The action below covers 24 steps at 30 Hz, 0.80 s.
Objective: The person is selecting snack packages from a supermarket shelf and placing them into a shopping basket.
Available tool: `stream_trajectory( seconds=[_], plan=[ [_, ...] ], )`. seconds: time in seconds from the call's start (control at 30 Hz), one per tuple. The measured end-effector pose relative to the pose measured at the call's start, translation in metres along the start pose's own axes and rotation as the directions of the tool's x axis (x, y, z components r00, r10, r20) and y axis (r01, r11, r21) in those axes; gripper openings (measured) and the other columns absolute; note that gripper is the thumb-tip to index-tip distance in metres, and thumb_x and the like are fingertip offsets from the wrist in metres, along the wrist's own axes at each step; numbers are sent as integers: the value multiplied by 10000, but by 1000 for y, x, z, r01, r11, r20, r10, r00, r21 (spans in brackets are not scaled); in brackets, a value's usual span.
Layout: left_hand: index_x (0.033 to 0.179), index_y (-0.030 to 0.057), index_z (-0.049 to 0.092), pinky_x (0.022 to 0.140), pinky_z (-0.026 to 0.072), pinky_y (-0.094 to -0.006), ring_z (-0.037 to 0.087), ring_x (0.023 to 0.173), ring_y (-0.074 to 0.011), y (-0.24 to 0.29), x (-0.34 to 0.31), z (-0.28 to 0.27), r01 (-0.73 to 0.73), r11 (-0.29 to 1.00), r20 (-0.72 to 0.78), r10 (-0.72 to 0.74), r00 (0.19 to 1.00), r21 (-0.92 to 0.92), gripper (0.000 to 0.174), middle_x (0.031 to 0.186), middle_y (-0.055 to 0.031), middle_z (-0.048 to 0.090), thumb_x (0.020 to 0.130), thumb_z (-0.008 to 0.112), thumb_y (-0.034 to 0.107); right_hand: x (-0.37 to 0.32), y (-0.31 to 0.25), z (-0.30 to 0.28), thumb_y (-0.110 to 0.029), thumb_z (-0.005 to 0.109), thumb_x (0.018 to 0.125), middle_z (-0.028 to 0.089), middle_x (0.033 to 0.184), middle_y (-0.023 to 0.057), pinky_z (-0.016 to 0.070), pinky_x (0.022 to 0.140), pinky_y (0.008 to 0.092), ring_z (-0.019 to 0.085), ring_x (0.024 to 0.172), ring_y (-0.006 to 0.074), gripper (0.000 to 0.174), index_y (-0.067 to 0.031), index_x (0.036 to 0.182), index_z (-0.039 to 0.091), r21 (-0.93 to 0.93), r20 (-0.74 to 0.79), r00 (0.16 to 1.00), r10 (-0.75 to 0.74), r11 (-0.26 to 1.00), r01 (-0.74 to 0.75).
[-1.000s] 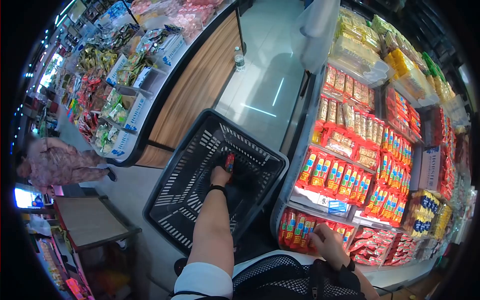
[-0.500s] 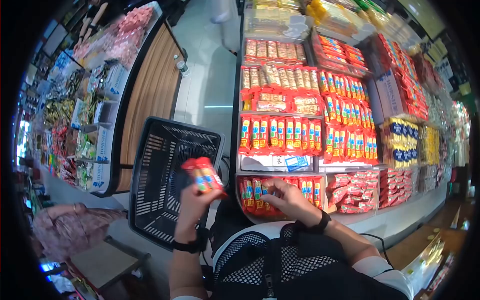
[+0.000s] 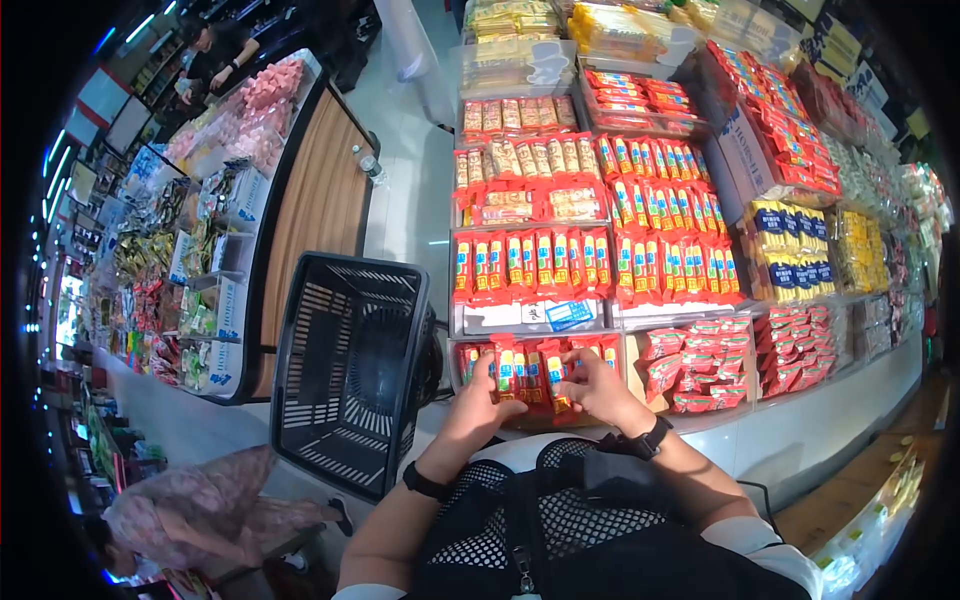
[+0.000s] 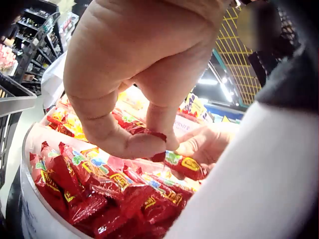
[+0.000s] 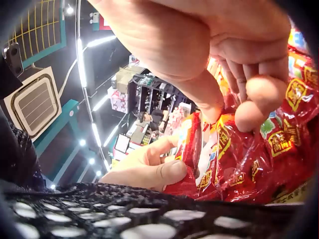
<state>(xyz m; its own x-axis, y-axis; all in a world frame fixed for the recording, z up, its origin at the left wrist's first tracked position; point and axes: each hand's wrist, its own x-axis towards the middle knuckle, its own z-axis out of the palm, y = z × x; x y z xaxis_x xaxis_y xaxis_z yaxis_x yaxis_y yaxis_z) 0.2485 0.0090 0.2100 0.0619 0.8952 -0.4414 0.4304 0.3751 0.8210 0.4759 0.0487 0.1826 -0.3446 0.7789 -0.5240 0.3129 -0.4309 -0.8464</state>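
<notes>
My left hand (image 3: 472, 408) pinches a red wrapped snack packet (image 3: 506, 366) between thumb and fingers, above the low front bin (image 4: 36, 181) of similar packets. To its right, my right hand (image 3: 603, 392) pinches another red packet (image 3: 553, 374) by its upper end. In the right wrist view, the left thumb (image 5: 172, 173) lies against its packet (image 5: 188, 149), close beside the packets under my right fingers (image 5: 249, 112). Several glossy red packets (image 4: 114, 204) lie loosely in the bin below both hands. To the left stands a black slotted shopping basket (image 3: 335, 455).
Tiered shelves of red packets (image 3: 670, 265) rise behind the bin. Small red-and-white packets (image 3: 695, 365) fill the bin on the right. A wood-panelled counter (image 3: 310, 185) stands left, with a bottle (image 3: 368, 163) beside it. A person in patterned clothing (image 3: 190, 510) is at lower left.
My left hand has come up out of the basket with a red packet and moved right to the front bin. My right hand now pinches a packet there. The view has turned toward the shelves.
</notes>
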Motion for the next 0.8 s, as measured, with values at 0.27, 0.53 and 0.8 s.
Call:
stream_trajectory(
  seconds=[0.27,0.53,0.8],
  plan=[
    [1459,-3,344,622,585,-312,690,767,-192,-18,3,28,4,998,-4,-4,1000,-55,659,941,-137,647,903,694,47,24,14,20,-163,775,834,676,897,215,523,716,415,689,831,351,502,11,1226,515,-357,8,979,-202,914,191],
    [1479,0,347,490,484,-311,613,551,-152,-12,3,37,29,999,-2,-29,1000,-41,603,679,-68,590,952,621,109,32,15,24,-90,737,883,649,815,128,499,501,326,642,589,188,456,25,1251,493,-310,-54,991,-125,945,102],
    [1412,94,448,667,540,-429,691,734,-313,-31,1,40,-37,904,-134,103,986,427,572,917,-159,695,902,691,182,37,17,27,-136,750,849,692,919,194,535,749,433,697,856,346,391,18,1144,546,-263,-50,990,-133,958,115]
  ],
)
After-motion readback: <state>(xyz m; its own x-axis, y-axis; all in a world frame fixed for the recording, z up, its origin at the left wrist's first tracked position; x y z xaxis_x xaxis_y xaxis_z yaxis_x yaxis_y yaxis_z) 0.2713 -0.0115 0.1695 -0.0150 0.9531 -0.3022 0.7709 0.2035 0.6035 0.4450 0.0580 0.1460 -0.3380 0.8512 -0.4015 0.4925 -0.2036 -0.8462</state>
